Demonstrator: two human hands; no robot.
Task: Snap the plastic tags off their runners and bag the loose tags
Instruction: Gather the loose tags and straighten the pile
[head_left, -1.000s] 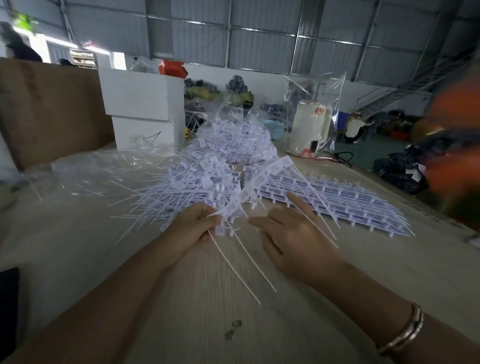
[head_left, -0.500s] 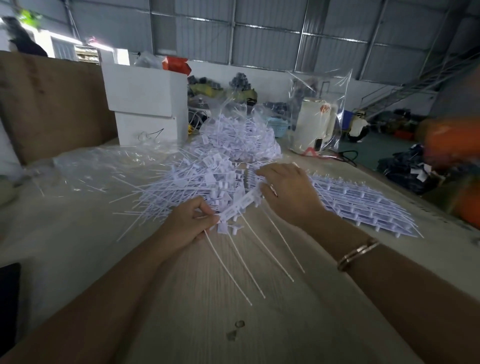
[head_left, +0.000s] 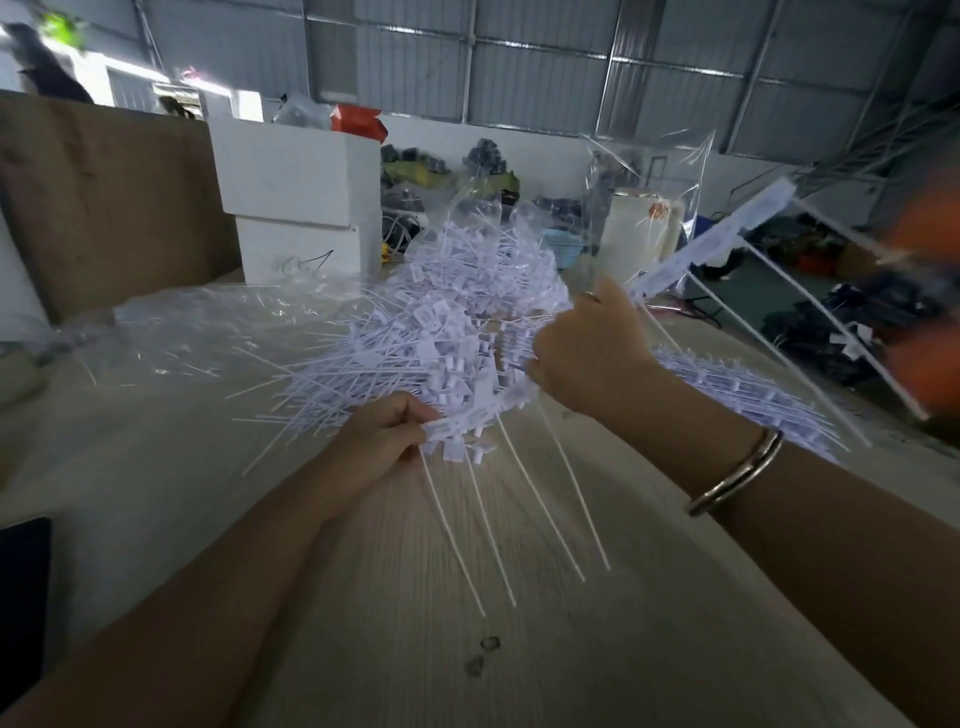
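Two hands in view over a pale wood-grain worktop (head_left: 519, 649). Left hand (head_left: 382, 447) has fingers curled, pinching the near end of a white strip (head_left: 478, 413) of tags still on its runner; four long thin tails hang from this strip toward the camera across the worktop. Right hand (head_left: 587, 358) is raised above the strip's far end, fingers curled round the lower end of a second strip (head_left: 727, 228), which slants up and to the right in the air; about three tails trail from it, motion-blurred, count uncertain. Loose tags (head_left: 405, 358) lie in one large heap on the worktop just beyond the hands, too many to count. One flat stack of unbroken strips (head_left: 727, 384) lies on the worktop under and to the right of the right forearm. Containers: one clear bag (head_left: 483, 249) standing open behind the heap, filled with loose tags; one flattened clear bag (head_left: 208, 332) on the left, holding only a few stray tags; one upright clear bag (head_left: 649, 182) farther back holding a cream-coloured object, kind not discernible. Two white boxes (head_left: 298, 208) stacked at the rear left, contents not visible. One metal bangle (head_left: 737, 475) on the right wrist. Two small dark marks on the worktop near the front edge.
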